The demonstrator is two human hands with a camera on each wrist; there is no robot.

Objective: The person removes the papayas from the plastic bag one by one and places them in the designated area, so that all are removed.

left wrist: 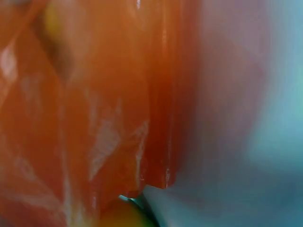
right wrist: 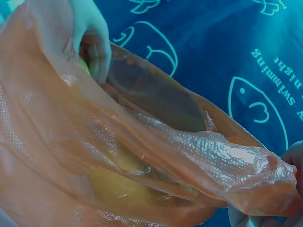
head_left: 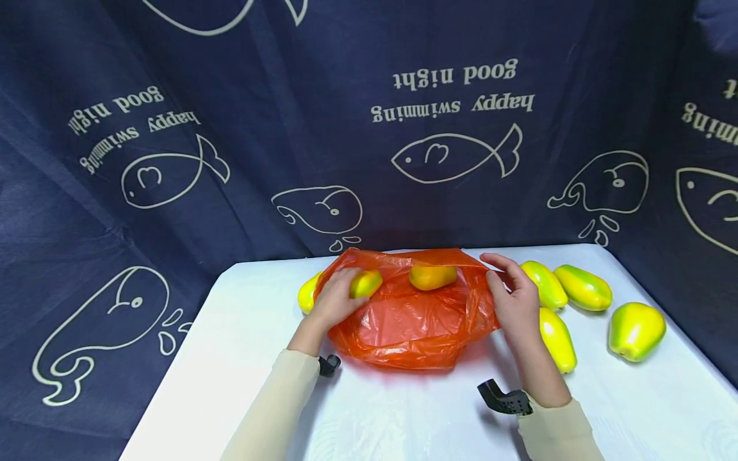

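In the head view a red plastic bag lies on the table with its mouth spread open. My left hand reaches in over its left rim and grips a yellow-green papaya. Another papaya shows inside, toward the back. At the right rim, my right hand pinches the plastic between thumb and fingers; the right wrist view catches those fingers on the bag's edge. The bag fills much of the blurred left wrist view, hiding the left hand there.
Several papayas lie on the white table to the right of the bag. One more papaya sits at the bag's left side, partly hidden. A dark blue printed cloth hangs behind the table.
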